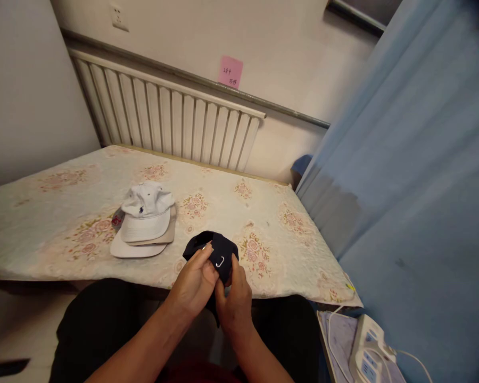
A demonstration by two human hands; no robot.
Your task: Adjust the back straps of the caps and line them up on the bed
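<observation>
The left hand, loosely curled, and the right hand, fingers bent, held a navy-blue fabric cap over the flower-patterned table's near edge, obscuring its lower part. A white cloth cap mostly hid the stacked caps beneath.

- Seemingly a room in a home
- Floral-covered surface before the hands
- White sectional radiator beyond them, leftward
- Blue curtain to their right
- Power strip lower right of them
</observation>
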